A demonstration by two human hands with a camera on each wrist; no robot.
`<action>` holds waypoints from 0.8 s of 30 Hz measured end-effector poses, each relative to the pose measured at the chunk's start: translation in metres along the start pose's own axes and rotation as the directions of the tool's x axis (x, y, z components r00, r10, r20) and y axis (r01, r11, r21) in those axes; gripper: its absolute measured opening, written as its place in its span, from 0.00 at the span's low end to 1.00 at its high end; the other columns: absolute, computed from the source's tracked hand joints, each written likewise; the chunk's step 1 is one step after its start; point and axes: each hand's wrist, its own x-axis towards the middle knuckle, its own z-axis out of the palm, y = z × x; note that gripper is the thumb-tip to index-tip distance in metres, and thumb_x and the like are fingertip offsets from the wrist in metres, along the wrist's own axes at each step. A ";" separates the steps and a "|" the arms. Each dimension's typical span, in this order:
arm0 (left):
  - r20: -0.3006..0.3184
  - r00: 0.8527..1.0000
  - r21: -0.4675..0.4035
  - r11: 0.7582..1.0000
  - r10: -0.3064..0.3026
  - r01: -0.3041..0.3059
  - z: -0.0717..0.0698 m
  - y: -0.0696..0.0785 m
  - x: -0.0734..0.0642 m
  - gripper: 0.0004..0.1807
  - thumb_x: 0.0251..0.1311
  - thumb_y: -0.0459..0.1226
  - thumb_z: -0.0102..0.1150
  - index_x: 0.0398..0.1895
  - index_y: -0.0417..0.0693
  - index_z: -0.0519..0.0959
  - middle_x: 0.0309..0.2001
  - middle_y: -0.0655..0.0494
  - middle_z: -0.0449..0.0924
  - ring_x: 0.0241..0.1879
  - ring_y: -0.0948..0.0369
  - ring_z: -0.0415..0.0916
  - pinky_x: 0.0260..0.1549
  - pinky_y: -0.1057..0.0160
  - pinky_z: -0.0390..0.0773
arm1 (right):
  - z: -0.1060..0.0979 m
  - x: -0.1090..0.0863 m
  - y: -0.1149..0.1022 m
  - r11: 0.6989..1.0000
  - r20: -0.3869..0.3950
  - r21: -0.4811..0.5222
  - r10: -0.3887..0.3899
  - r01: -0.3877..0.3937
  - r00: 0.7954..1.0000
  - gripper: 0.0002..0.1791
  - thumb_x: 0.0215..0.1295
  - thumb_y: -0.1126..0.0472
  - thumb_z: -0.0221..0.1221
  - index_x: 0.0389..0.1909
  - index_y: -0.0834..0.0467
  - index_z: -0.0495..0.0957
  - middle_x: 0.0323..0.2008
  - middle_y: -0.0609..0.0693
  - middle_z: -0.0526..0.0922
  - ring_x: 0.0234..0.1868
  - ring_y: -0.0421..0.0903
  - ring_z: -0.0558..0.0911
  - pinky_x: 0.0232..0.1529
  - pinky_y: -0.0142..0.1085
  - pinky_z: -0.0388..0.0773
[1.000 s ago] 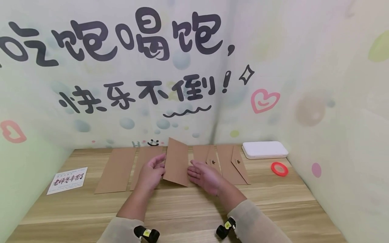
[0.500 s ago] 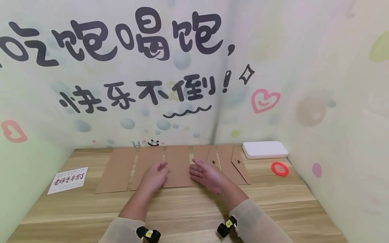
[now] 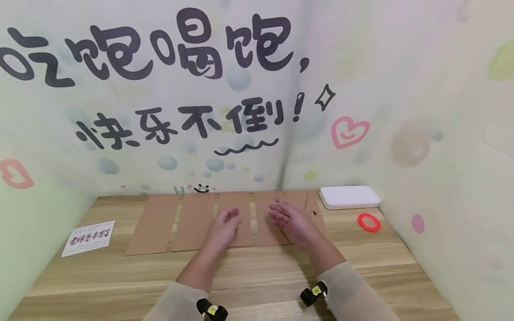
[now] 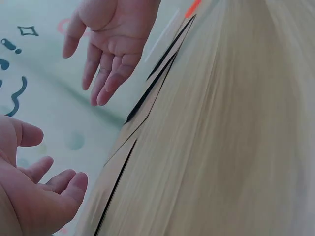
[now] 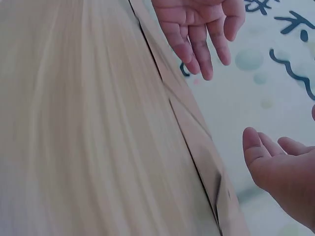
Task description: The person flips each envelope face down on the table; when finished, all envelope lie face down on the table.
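Several brown paper envelopes lie flat in a row along the back of the table. My left hand [image 3: 222,228] hovers over the lower part of the middle envelope [image 3: 234,200], its fingers loosely bent and holding nothing. Over the two envelopes at the right end is my right hand [image 3: 295,223], palm turned inward and fingers relaxed. It hides much of the fourth envelope [image 3: 265,232]. The rightmost envelope [image 3: 315,203] shows a slanted flap with a small dark print. In the left wrist view both palms face each other, apart from the envelopes.
At the left of the wooden table [image 3: 257,281] lies a white card [image 3: 89,238] with writing. A white flat case [image 3: 349,197] and a red ring-shaped roll [image 3: 368,222] sit at the right. A printed curtain wall [image 3: 257,169] rises behind the envelopes.
One second ago the middle envelope stood tilted up beside my left hand; half a second ago it lay flat. Since then both hands have moved to the right.
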 end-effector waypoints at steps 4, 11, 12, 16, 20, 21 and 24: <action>0.015 1.000 -0.010 1.000 0.014 -0.014 0.017 -0.001 0.000 0.28 0.71 0.35 0.55 0.73 0.39 0.73 0.73 0.41 0.75 0.66 0.51 0.77 0.52 0.65 0.82 | -0.019 -0.004 0.001 1.000 -0.022 0.001 0.010 -0.010 1.000 0.34 0.88 0.52 0.43 0.84 0.65 0.51 0.81 0.70 0.61 0.80 0.61 0.68 0.81 0.53 0.67; 0.041 0.999 -0.042 0.999 0.028 -0.027 0.041 0.000 0.004 0.28 0.70 0.36 0.57 0.72 0.40 0.74 0.72 0.41 0.76 0.64 0.51 0.78 0.55 0.62 0.82 | -0.045 -0.008 0.001 1.000 -0.047 -0.031 0.001 -0.002 0.999 0.35 0.88 0.51 0.42 0.84 0.67 0.49 0.81 0.72 0.61 0.79 0.60 0.71 0.78 0.49 0.73; 0.043 0.999 -0.048 0.999 0.028 -0.026 0.043 0.000 0.005 0.28 0.70 0.36 0.57 0.72 0.40 0.74 0.72 0.41 0.76 0.64 0.50 0.78 0.57 0.59 0.82 | -0.048 -0.007 0.000 0.999 -0.052 -0.036 0.000 -0.002 0.999 0.35 0.89 0.51 0.42 0.84 0.67 0.49 0.81 0.72 0.61 0.79 0.60 0.71 0.78 0.49 0.73; 0.063 0.998 -0.054 0.998 0.022 -0.019 0.049 0.001 0.004 0.29 0.70 0.37 0.57 0.74 0.42 0.73 0.75 0.43 0.74 0.71 0.47 0.74 0.69 0.49 0.78 | -0.055 -0.007 0.000 0.999 -0.054 -0.042 -0.002 -0.001 0.999 0.37 0.89 0.49 0.42 0.85 0.67 0.48 0.81 0.71 0.60 0.81 0.64 0.66 0.79 0.49 0.72; 0.101 0.995 -0.041 0.999 0.013 -0.009 0.051 0.001 0.001 0.31 0.71 0.37 0.56 0.76 0.41 0.69 0.78 0.41 0.70 0.80 0.44 0.66 0.78 0.42 0.70 | -0.058 -0.006 0.002 0.999 -0.049 -0.038 0.017 -0.019 0.999 0.38 0.88 0.49 0.42 0.85 0.68 0.46 0.81 0.72 0.60 0.82 0.67 0.64 0.80 0.53 0.69; 0.112 0.994 -0.036 0.999 0.004 0.000 0.051 0.001 0.000 0.32 0.71 0.37 0.56 0.77 0.41 0.68 0.79 0.42 0.69 0.81 0.43 0.64 0.79 0.41 0.68 | -0.058 -0.006 0.003 0.999 -0.046 -0.044 0.022 -0.024 0.999 0.38 0.88 0.49 0.42 0.85 0.68 0.45 0.81 0.73 0.60 0.82 0.68 0.64 0.80 0.54 0.68; 0.131 0.991 -0.012 1.000 -0.022 0.024 0.050 0.000 -0.003 0.33 0.71 0.39 0.57 0.79 0.44 0.67 0.80 0.43 0.68 0.82 0.43 0.62 0.80 0.39 0.64 | -0.058 -0.005 0.005 0.998 -0.054 -0.037 0.043 -0.045 0.998 0.37 0.88 0.51 0.42 0.84 0.70 0.45 0.80 0.76 0.60 0.81 0.70 0.64 0.80 0.56 0.68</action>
